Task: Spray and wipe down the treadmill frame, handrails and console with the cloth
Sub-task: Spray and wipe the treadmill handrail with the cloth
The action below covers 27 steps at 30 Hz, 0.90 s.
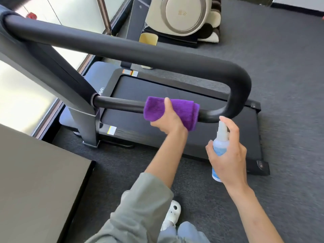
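Observation:
A black treadmill handrail [140, 51] loops around to a thinner lower bar [115, 104] above the treadmill deck [175, 109]. A purple cloth [182, 109] is wrapped over the lower bar, and my left hand [168, 120] grips the bar through it, thumb on top. Just right of the cloth, below the handrail's bend, my right hand [228, 155] holds a small clear spray bottle [221, 142] upright, with the index finger resting on its nozzle. The grey upright post [84, 120] stands at the left.
A dark table surface [35, 181] fills the lower left. A beige massage chair [182, 16] stands at the back on the grey carpet [289, 85]. Bright windows run along the left. My white shoe [172, 213] is on the floor below.

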Motion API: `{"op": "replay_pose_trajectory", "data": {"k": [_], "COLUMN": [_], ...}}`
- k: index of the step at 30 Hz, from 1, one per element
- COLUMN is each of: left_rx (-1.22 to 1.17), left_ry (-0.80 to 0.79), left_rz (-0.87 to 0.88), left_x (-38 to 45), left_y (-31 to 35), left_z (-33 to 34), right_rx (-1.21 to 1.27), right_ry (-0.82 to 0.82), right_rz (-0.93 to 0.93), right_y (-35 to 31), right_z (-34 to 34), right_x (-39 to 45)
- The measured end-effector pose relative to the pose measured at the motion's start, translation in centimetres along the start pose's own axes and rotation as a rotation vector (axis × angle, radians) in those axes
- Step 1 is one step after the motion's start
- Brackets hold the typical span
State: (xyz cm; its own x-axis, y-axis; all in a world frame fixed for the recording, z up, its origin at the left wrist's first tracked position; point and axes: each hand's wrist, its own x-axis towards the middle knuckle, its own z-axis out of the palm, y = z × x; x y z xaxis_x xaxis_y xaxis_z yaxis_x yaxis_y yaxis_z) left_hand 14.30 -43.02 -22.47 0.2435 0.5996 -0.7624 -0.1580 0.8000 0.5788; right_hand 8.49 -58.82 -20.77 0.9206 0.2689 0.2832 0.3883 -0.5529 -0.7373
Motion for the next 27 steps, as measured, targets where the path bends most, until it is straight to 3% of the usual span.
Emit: {"op": "replay_pose_trajectory", "data": {"k": [5,15,27], "left_rx": [-0.008,0.053,0.013], "left_ry": [-0.108,0.112,0.083], "left_rz": [-0.035,0.159,0.124], "left_x": [-1.5,2.6,2.3], "left_y": [-1.4,4.1,2.3], "left_z": [-0.2,-1.6,-0.9], "right_rx": [0.010,0.033,0.069], "right_ry": [-0.012,-0.102,0.020], "right_rz": [-0.068,-0.094,-0.165], "right_y": [1.2,2.4,2.7], "right_z": [-1.9,-4.8,-5.6], "right_x": [0.8,1.6,6.6]}}
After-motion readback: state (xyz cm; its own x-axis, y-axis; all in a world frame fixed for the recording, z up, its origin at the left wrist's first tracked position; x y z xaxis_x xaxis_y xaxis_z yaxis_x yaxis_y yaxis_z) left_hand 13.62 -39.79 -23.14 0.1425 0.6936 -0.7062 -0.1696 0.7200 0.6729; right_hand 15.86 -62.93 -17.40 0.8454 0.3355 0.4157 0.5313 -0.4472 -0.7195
